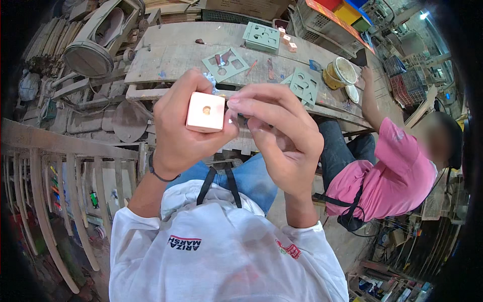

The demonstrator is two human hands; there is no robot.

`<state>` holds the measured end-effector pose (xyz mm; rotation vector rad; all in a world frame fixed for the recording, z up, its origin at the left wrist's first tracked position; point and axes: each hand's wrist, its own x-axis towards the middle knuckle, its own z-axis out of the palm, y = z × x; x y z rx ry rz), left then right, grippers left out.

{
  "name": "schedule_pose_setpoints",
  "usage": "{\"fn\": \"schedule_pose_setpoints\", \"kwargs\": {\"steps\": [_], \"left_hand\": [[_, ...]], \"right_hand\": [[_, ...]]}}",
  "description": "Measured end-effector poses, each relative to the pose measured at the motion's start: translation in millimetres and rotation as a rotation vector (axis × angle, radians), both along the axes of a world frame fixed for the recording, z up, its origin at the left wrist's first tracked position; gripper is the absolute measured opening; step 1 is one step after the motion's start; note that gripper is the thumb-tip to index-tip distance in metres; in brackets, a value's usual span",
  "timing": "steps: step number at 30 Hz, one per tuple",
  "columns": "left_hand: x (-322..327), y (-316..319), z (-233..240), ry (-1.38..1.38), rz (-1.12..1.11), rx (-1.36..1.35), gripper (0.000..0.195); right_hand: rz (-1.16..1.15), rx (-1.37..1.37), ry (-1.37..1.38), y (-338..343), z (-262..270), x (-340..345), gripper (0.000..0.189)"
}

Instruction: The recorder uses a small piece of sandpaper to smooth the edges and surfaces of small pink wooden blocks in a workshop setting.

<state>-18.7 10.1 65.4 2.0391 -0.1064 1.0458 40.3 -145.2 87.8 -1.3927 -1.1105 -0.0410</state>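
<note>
My left hand (188,124) grips a pale wooden block (205,112), its square face turned up toward me. Near the middle of that face is a small round hole (206,110). My right hand (286,132) is just right of the block, fingers curved and thumb apart. Its fingertips are at the block's right edge; I see nothing held in them. A small white fleck (230,121) shows by my left thumb. Behind the left hand is a crumpled bluish-white scrap (210,81); whether the hand touches it is unclear.
The wooden workbench (169,56) carries green cut-out templates (262,36), several small blocks (291,47) and a yellow bucket (336,73). At right sits a person in a pink shirt (392,170), one arm on the bench. A slatted wooden rail (68,139) stands left, below a sanding machine (94,49).
</note>
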Motion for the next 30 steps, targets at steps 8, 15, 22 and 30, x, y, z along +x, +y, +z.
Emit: {"fn": "schedule_pose_setpoints", "kwargs": {"steps": [8,15,22,30], "left_hand": [[0,3,2,0.075,-0.009,-0.035,0.037],[3,5,0,0.045,-0.01,-0.029,0.04],[3,1,0,0.074,-0.022,-0.062,0.039],[0,1,-6,0.147,-0.053,-0.115,0.035]], "right_hand": [[-0.009,0.077,-0.064,3,-6,12,0.037],[-0.052,-0.026,-0.228,0,0,12,0.045],[-0.044,0.023,-0.194,2,-4,10,0.046],[0.134,0.146,0.191,4,-14,3,0.049]]}}
